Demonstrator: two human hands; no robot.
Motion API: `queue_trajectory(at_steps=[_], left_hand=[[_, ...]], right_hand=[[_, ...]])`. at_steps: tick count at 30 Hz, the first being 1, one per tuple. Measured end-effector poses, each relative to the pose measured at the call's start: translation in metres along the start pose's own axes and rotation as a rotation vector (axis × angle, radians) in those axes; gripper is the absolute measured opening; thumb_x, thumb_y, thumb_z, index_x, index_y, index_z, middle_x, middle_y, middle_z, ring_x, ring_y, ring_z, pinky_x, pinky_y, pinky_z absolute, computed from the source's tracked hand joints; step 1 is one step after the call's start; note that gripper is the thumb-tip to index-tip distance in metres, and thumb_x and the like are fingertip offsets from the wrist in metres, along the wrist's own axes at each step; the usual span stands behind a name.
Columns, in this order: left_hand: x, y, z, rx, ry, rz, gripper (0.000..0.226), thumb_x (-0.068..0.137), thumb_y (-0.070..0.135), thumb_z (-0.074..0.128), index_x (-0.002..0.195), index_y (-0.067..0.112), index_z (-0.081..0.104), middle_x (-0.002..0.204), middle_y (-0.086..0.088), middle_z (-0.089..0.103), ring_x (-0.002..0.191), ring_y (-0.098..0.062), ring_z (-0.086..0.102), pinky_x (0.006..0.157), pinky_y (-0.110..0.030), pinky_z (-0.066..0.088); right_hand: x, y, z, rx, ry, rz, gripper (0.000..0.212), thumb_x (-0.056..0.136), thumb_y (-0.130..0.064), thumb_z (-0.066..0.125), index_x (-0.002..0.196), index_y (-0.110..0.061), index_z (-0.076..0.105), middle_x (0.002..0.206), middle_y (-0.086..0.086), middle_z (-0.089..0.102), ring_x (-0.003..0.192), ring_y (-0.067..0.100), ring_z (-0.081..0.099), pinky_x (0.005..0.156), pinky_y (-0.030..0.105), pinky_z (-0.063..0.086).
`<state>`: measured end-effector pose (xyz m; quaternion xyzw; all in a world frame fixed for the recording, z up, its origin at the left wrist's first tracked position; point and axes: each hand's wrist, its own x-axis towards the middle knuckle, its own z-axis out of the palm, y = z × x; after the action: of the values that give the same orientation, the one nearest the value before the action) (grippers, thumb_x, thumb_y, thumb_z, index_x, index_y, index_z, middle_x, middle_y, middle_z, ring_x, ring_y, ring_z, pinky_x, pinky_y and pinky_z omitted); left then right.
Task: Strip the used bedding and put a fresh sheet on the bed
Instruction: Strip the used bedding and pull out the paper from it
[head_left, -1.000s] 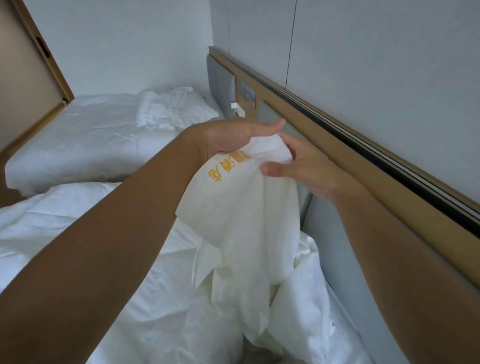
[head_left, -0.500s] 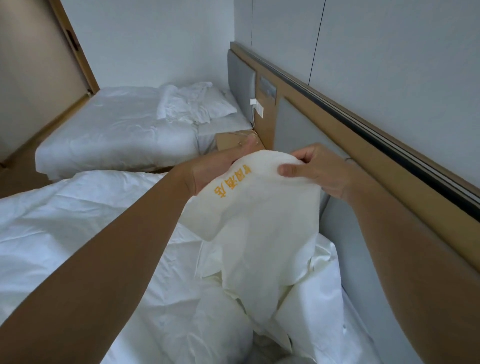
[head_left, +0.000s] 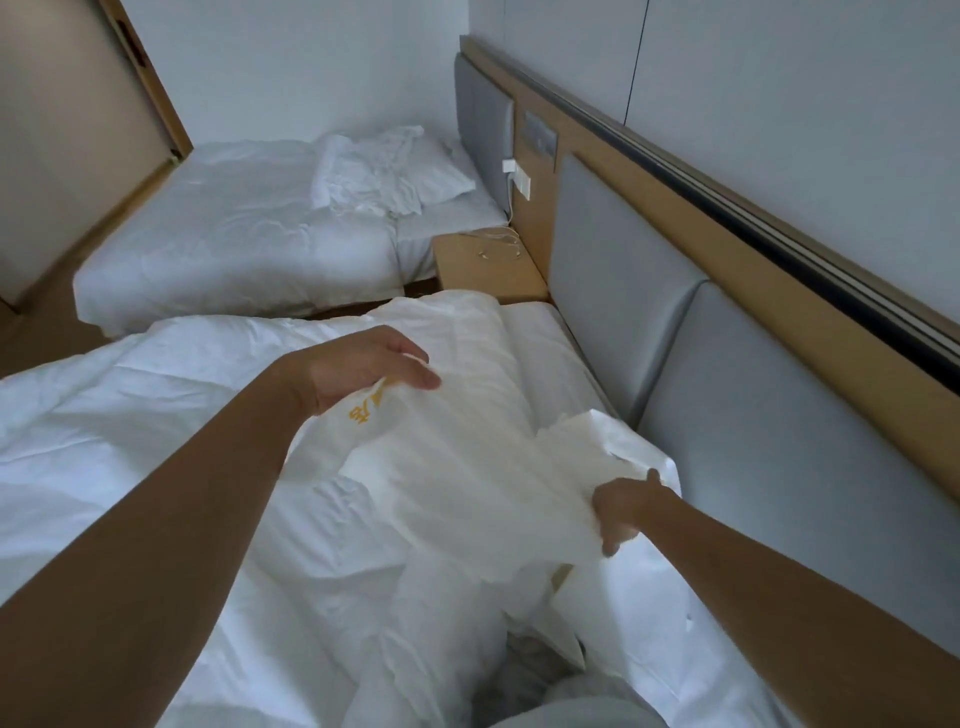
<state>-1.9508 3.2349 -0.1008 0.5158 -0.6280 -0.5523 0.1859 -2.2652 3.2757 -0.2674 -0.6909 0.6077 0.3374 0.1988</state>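
Cream cloth (head_left: 467, 467), thin and creased, one piece, stretched between two hands above the near bed.

- Right hand (head_left: 626, 514): fingers curled round the cloth's right edge, gripping it firmly, close to the headboard.
- Left hand (head_left: 363, 369): laid over the cloth's upper left corner, fingers nearly straight. The thumb is hidden, so whether it pinches the cloth cannot be told.
- Marking: yellow characters (head_left: 366, 408) on the cloth, emerging from under the left palm. Most are covered and they are too partial to read.
- Position: the cloth's middle sags over a white pillow (head_left: 467, 338) and the rumpled bedding below. Its lower folds hang towards the person's body.

Near bed, beneath the hands:
- White duvet (head_left: 130, 415), crumpled, covering the left part of the bed.
- White bottom sheet (head_left: 540, 332), showing beside the pillow at the head end.

Wall side:
- Grey padded headboard (head_left: 623, 291), in panels, with a wooden rail (head_left: 727, 249) above it.
- White charger (head_left: 510, 167), plugged in on the wooden wall panel, with its cable (head_left: 498, 241) trailing down.

Further off:
- Wooden nightstand (head_left: 483, 270), between the two beds, with the cable end lying on top.
- Far bed (head_left: 234, 249), white bedding, a pillow (head_left: 431, 174) at its head and a crumpled white cloth (head_left: 363, 171) over it.
- Wooden door frame (head_left: 150, 78), far left.
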Motion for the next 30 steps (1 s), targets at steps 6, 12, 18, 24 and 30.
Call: queue_trajectory(at_steps=[6, 12, 18, 24, 30], left_hand=[[-0.016, -0.008, -0.017, -0.1, -0.089, -0.06, 0.018, 0.083, 0.021, 0.073, 0.095, 0.012, 0.081, 0.098, -0.015, 0.077, 0.08, -0.023, 0.076, 0.063, -0.027, 0.059], [0.001, 0.043, -0.021, -0.216, 0.051, 0.138, 0.023, 0.086, 0.028, 0.065, 0.091, 0.011, 0.081, 0.094, -0.012, 0.077, 0.078, -0.02, 0.075, 0.064, -0.027, 0.06], [0.012, 0.056, 0.002, -0.314, 0.039, 0.25, 0.027, 0.089, 0.023, 0.06, 0.098, 0.002, 0.075, 0.095, -0.014, 0.075, 0.081, -0.024, 0.074, 0.072, -0.032, 0.062], [0.023, 0.039, 0.013, -0.313, -0.11, 0.054, 0.05, 0.071, 0.037, 0.088, 0.111, 0.009, 0.076, 0.107, -0.016, 0.075, 0.089, -0.027, 0.075, 0.069, -0.034, 0.061], [0.05, -0.012, 0.074, 0.465, -0.249, -0.194, 0.029, 0.083, 0.01, 0.069, 0.096, 0.036, 0.072, 0.091, 0.004, 0.069, 0.072, -0.018, 0.069, 0.048, -0.031, 0.051]], right_hand=[[0.009, 0.079, -0.097, 0.217, 0.766, 0.207, 0.023, 0.097, -0.015, 0.05, 0.111, -0.009, 0.067, 0.111, 0.011, 0.068, 0.11, 0.033, 0.065, 0.086, 0.039, 0.051], [-0.064, 0.121, -0.299, 0.644, 1.457, 0.113, 0.017, 0.086, -0.016, 0.045, 0.072, -0.014, 0.054, 0.078, 0.015, 0.063, 0.088, 0.035, 0.067, 0.069, 0.036, 0.048], [-0.025, 0.067, -0.236, 0.793, 0.686, -0.248, 0.068, 0.078, -0.048, 0.081, 0.134, -0.021, 0.055, 0.132, 0.003, 0.061, 0.122, 0.029, 0.057, 0.097, 0.04, 0.05], [0.043, 0.074, -0.114, 0.981, -0.443, -0.385, 0.057, 0.083, -0.061, 0.07, 0.122, -0.021, 0.061, 0.094, 0.003, 0.065, 0.069, 0.015, 0.065, 0.063, 0.037, 0.06], [0.115, 0.04, 0.0, 0.693, -0.439, -0.022, 0.036, 0.097, -0.043, 0.059, 0.116, -0.011, 0.056, 0.113, 0.015, 0.057, 0.102, 0.033, 0.064, 0.058, 0.042, 0.058]])
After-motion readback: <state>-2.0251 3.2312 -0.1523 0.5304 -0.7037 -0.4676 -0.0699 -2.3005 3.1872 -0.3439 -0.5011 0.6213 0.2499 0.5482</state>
